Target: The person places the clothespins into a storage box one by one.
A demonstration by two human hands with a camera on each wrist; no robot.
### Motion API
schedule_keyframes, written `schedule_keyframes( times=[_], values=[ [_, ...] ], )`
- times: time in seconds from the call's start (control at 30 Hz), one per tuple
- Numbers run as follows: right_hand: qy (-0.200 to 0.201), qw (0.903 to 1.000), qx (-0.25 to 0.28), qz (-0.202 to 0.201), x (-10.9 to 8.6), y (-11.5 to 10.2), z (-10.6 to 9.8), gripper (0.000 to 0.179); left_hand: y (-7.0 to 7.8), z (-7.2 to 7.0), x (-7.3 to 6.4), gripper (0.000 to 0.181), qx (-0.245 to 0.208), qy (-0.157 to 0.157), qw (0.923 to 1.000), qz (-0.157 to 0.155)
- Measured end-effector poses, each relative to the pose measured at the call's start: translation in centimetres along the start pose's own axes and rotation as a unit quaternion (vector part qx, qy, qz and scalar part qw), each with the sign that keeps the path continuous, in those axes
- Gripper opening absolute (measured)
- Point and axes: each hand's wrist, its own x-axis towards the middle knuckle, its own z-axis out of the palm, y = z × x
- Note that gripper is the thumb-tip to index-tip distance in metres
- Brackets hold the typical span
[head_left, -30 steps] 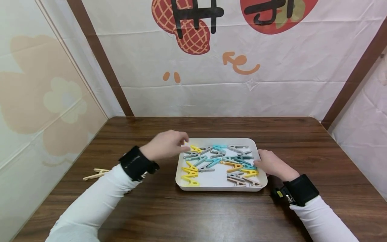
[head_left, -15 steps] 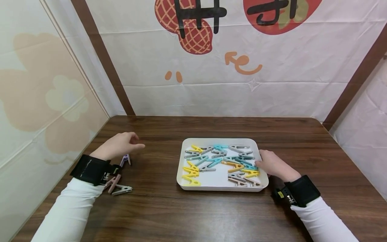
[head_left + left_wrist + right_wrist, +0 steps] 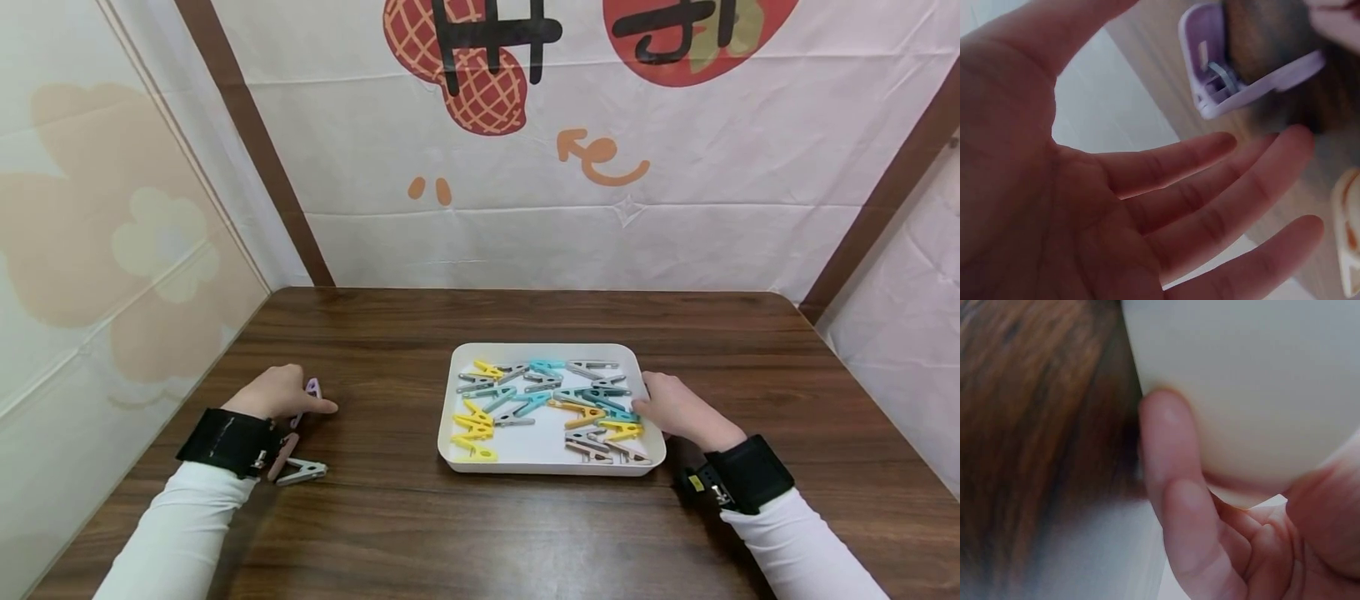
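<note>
At the left of the table, my left hand (image 3: 273, 392) reaches down around a purple clothespin (image 3: 312, 388). In the left wrist view its fingers (image 3: 1210, 219) are spread and nearly straight beside the purple clothespin (image 3: 1210, 81), not closed on it. A pink clothespin (image 3: 282, 457) and a pale grey clothespin (image 3: 302, 472) lie by the wrist, the pink one partly covered by the wristband. My right hand (image 3: 678, 407) grips the right rim of a white tray (image 3: 517, 468), thumb on top and fingers curled under its side (image 3: 1241, 394).
Several yellow, grey, teal, orange and beige clothespins (image 3: 474, 450) lie inside the tray. A cream clothespin (image 3: 1350, 231) shows at the edge of the left wrist view. A printed white curtain (image 3: 525, 242) hangs behind the wooden table (image 3: 465, 533).
My left hand has moved left from the tray's left rim, then down to the purple clothespin. My right hand stays on the tray, which has hardly moved.
</note>
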Motion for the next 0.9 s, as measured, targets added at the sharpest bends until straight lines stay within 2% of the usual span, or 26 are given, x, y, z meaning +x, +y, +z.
schedule_keyframes(
  times=[0.27,0.53,0.7,0.9],
  values=[
    [-0.001,1.0,-0.004,0.0,0.09,0.13,0.0,0.051,0.06,0.05,0.18,0.04,0.021,0.013,0.9996,-0.011],
    [-0.003,1.0,-0.001,0.003,0.15,0.17,0.04,0.051,-0.07,0.16,0.27,0.034,0.019,0.02,0.9996,-0.003],
    [0.001,1.0,-0.006,-0.001,0.19,0.15,0.02,0.051,-0.19,0.18,0.38,0.032,0.021,0.02,0.9996,-0.006],
    [-0.003,1.0,-0.001,0.003,0.21,0.16,0.02,0.051,-0.24,0.06,0.47,0.025,0.043,0.016,0.9989,-0.002]
  ],
)
